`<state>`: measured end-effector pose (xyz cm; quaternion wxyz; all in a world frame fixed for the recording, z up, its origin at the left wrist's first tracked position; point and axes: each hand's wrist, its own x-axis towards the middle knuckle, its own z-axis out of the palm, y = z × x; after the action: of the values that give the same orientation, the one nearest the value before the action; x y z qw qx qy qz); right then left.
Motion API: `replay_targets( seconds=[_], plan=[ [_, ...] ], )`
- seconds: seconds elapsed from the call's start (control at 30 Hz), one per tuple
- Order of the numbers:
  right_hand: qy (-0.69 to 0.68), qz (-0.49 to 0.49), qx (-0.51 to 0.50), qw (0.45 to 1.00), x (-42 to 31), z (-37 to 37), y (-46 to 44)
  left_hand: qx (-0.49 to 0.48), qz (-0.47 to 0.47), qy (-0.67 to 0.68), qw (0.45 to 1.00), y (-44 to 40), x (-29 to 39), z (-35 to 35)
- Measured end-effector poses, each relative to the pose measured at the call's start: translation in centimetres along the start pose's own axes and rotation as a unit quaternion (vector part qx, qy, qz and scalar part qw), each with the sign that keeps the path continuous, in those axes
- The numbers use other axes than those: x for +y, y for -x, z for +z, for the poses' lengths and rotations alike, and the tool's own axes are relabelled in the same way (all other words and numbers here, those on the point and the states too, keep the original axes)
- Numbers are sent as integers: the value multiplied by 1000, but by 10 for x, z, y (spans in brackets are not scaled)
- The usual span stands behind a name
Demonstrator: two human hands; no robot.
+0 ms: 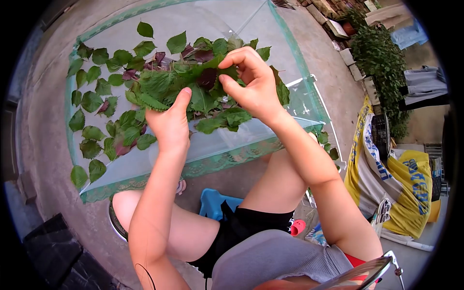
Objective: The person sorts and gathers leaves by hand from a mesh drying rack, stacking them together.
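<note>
My left hand (pixel 169 121) is closed around a bunch of green leaves (pixel 157 83), its thumb on top and its other fingers hidden beneath. Close by on the right, my right hand (pixel 255 84) pinches the edge of a leaf with a dark purple underside (pixel 207 79) between thumb and forefinger. Below both hands, a pale mesh sheet (pixel 212 19) with a green lace border is spread out. Loose green leaves (pixel 91 101) lie apart across its left side, several showing purple. More leaves (pixel 224 119) are heaped under my hands.
A blue plastic stool (pixel 212 202) is below me, between my legs. Along the right are a yellow and white sack (pixel 411 188), a dark plastic crate (pixel 380 131), leafy plants (pixel 379 60) and hanging clothes (pixel 425 84). Dark slabs (pixel 60 256) lie at lower left.
</note>
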<state>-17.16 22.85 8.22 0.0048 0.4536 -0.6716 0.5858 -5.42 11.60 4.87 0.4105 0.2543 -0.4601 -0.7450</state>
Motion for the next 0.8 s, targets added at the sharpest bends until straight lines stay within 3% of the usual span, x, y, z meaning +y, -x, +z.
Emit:
replay_targets(
  seconds=[0.1,0.17,0.3,0.37,0.5,0.67,0.8],
  plan=[
    [-23,4,-39,999,-8,7,4,-15,-3,19,1000,2,2,1],
    [-118,68,-54,989,-10,11,7,-22,-33,29,999,3,4,2],
    [-164,140,-115,970,-14,8,8,-30,-62,53,996,0,2,-1],
    [-116,77,-114,984,-10,9,7,-24,-74,76,994,0,2,0],
    [-79,74,-108,988,-14,9,6,-33,-84,96,991,0,1,-2],
    [86,-51,-56,993,-22,12,6,-53,-107,113,986,1,-1,-3],
    [131,-93,-30,986,-23,15,7,-50,-101,119,987,-1,-9,-6]
  ],
)
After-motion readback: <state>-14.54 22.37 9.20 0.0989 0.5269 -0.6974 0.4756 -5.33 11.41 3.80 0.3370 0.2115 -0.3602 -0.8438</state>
